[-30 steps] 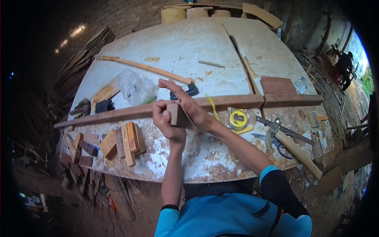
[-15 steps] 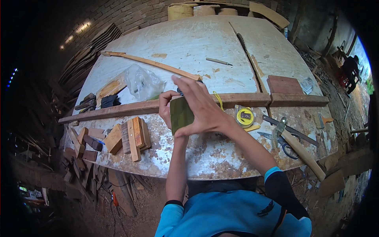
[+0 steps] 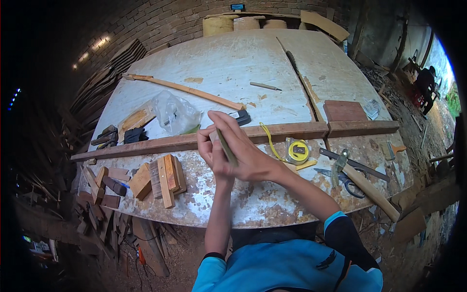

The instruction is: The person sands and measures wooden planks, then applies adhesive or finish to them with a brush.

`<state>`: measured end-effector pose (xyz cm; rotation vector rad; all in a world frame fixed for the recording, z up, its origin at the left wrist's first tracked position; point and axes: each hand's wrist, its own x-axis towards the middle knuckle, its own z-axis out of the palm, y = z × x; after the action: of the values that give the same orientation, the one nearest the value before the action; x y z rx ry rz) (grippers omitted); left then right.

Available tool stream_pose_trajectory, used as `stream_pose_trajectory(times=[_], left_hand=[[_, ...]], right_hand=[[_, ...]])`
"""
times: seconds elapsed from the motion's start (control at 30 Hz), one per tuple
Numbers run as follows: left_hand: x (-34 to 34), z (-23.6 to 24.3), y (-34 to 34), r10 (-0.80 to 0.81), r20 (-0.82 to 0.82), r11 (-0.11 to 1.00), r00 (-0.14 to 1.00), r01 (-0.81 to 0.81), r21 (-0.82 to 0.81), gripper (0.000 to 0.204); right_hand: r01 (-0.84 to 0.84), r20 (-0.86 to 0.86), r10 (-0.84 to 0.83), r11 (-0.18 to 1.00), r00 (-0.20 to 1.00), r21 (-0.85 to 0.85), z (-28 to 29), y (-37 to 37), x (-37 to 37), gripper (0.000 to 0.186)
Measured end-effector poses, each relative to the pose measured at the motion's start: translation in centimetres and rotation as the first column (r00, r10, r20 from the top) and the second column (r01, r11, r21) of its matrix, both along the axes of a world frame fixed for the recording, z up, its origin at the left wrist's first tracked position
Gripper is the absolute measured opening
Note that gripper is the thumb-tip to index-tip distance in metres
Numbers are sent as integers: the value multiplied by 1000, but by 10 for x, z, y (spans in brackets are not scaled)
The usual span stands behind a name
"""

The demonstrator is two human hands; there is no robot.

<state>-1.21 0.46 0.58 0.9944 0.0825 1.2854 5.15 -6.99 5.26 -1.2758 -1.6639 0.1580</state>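
Observation:
Above the near part of the worktable (image 3: pixel 272 204) I hold a small flat block (image 3: pixel 226 148) with an olive-green face. It is tilted so that the green face shows as a narrow strip, and fingers hide much of it. My left hand (image 3: pixel 214 155) grips it from the left and below, fingers bent around it. From the right, my right hand (image 3: pixel 243 153) closes over it with long fingers along its top. To the right of my hands lies a yellow tape measure (image 3: pixel 297 151); a black object (image 3: pixel 240 117) is just behind them.
A long wooden rail (image 3: pixel 180 144) crosses the table. At left are wooden blocks (image 3: pixel 168 177) and a clear plastic bag (image 3: pixel 175 114). To the right lie a hammer (image 3: pixel 367 187), scissors (image 3: pixel 348 182) and a reddish board (image 3: pixel 345 111). A wooden strip (image 3: pixel 194 92) lies farther back.
The block has turned in my hands: its broad green face showed before and is now nearly edge-on. My fingers have wrapped closer around it. The view has tilted slightly.

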Motion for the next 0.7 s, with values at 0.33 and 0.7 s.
stream_pose_trajectory(times=[0.33,0.7], left_hand=[[-7,15,-2,398,-50,894,916,-375,244,22],[-14,19,13,383,-88,923,920,-376,85,31]], right_hand=[[-151,-253,141,988,957,-21,-3,-4,-4,78],[-362,-542,187,902,819,-236,-63,20,6,102]])
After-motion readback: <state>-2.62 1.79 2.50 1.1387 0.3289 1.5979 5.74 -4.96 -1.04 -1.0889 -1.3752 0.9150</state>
